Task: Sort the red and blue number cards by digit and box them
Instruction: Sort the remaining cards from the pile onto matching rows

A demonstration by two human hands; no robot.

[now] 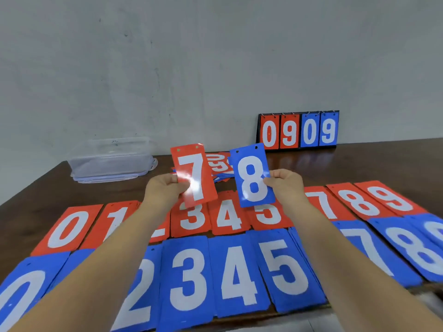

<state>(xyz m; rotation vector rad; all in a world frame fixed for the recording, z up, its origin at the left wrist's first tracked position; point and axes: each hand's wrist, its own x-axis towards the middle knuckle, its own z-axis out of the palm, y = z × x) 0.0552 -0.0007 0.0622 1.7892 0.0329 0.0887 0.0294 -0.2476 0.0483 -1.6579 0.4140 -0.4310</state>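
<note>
A dark wooden counter (359,161) backs onto a grey wall. At its far left corner sits a clear plastic box (111,161), its contents unclear. Along the near edge run two rows of piles, red piles (226,216) behind and blue piles (236,274) in front, digits rising from zero at the left. Above them, the left hand (163,188) has its fingers (184,186) pinching a red 7 card (194,174). A small unsorted heap (219,164) lies behind. The right hand (286,185) pinches a blue 8 card (253,178). At the far right edge stands a flip scoreboard (298,130). Sorting looks nearly finished, and boxing seemingly has not begun.
</note>
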